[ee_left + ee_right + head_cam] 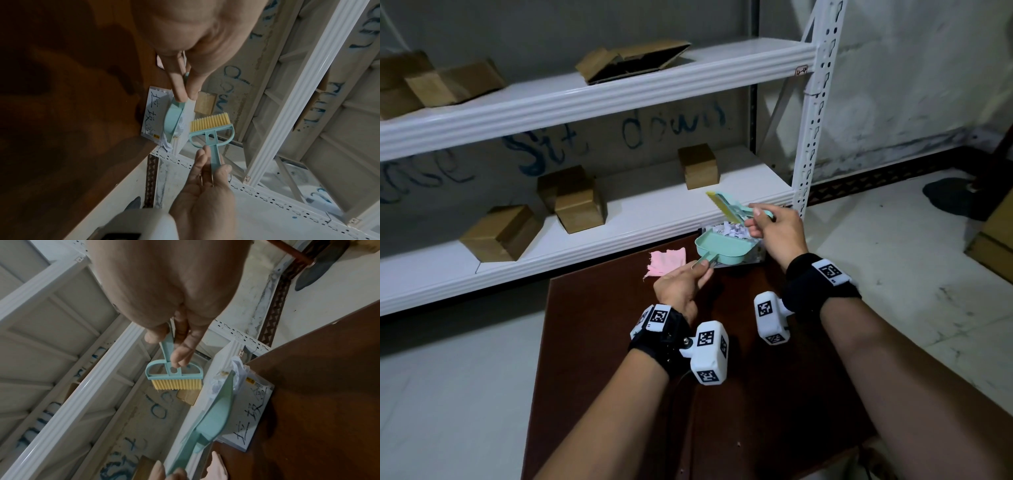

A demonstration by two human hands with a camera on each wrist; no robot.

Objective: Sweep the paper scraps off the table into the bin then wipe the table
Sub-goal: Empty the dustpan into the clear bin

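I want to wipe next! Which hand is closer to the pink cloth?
Left. The left hand holds the dustpan right beside the pink cloth; the right hand holds the brush farther away, above the bin.

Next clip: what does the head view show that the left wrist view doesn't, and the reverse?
Head only: the pink cloth lying on the table, and paper scraps heaped in the bin.
Left wrist only: handwriting on the bin wall.
Both: left hand pinching the dustpan handle, right hand holding the brush.
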